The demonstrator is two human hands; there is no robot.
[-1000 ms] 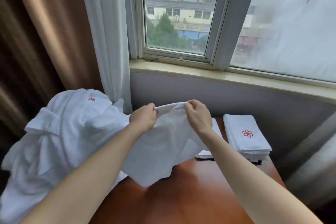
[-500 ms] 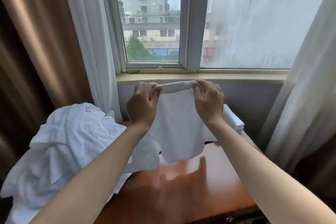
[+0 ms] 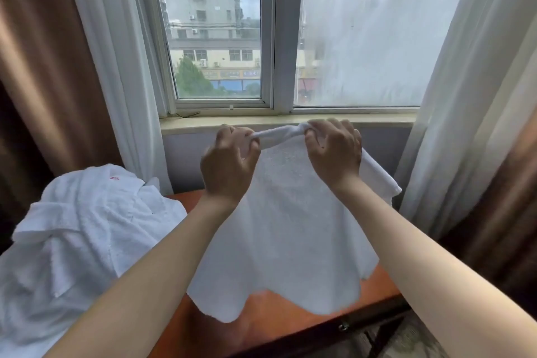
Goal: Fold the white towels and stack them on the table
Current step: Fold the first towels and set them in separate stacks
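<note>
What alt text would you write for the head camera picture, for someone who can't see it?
A person's left hand and right hand pinch the bunched top edge of a white towel, which hangs over a reddish wooden table in front of a window. A heap of unfolded white towels lies at the left.

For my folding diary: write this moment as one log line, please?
left hand: pinches towel top | right hand: pinches towel top | towel: hangs over table | pile: at left, unfolded
</note>
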